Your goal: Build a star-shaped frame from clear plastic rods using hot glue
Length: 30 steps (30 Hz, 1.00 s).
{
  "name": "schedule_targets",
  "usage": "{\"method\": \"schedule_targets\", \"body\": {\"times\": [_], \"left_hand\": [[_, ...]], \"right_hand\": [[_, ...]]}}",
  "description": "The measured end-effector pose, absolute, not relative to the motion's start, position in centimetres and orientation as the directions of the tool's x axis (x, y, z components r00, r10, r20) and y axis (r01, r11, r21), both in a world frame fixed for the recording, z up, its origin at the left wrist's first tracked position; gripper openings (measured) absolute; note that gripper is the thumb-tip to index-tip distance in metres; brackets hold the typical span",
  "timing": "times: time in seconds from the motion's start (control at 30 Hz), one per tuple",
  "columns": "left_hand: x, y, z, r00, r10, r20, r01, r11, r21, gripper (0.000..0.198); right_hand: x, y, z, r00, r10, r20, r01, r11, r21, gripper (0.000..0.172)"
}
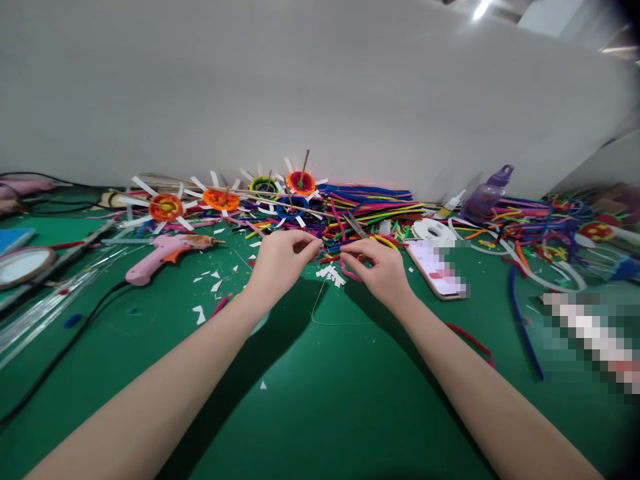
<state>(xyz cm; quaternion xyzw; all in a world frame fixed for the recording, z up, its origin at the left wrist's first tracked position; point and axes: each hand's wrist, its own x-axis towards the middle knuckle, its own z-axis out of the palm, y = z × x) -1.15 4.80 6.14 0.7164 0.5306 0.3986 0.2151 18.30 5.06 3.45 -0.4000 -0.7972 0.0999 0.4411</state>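
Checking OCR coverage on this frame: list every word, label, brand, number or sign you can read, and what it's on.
None legible.
Spool: faint marks, too small to read.
Phone: screen lit, partly pixelated; the rest too blurred to read.
Pixelated patch, right edge: nothing readable.
Small bottle: too small to read any print.
Purple bottle, glue gun: no readable text.

The surface (310, 413) is plain green, the wall (280, 87) plain grey. Pink covers the glue gun (147, 263), with an orange trigger (174, 255) and brown staining towards its nozzle; its cord (119, 287) is black. The leftmost disc (165, 208) is orange with yellow, its strips (143, 186) white. The bottle (483, 199) is purple, the spool (421, 231) white, the thread (345, 324) pale.
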Motion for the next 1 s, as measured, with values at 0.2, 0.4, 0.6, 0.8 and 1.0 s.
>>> {"method": "schedule_targets", "body": {"times": [0.2,0.4,0.6,0.8,1.0], "left_hand": [[-0.3,4.0,5.3,0.022,0.884,0.467,0.543,-0.402,0.737,0.038],[2.3,-0.4,2.7,0.480,0.639,0.601,0.691,-0.697,0.189,0.016],[4.8,-2.7,1.7,0.671,0.704,0.231,0.719,-0.694,0.026,0.008],[5.9,-1.9,2.7,0.736,0.659,0.155,0.672,-0.740,-0.044,0.014],[7.2,-1.1,3.2,0.767,0.633,0.106,0.639,-0.768,-0.037,0.014]], "right_hand": [[18.9,5.2,3.5,-0.174,0.798,0.577,0.555,0.564,-0.612,0.016],[20.4,6.3,3.1,0.084,0.870,0.487,0.475,0.394,-0.786,0.024],[20.7,6.6,2.5,0.111,0.868,0.484,0.459,0.388,-0.800,0.026],[20.9,6.7,2.0,0.117,0.865,0.489,0.457,0.390,-0.800,0.028],[21.1,6.6,2.0,0.149,0.862,0.484,0.435,0.382,-0.815,0.029]]}}
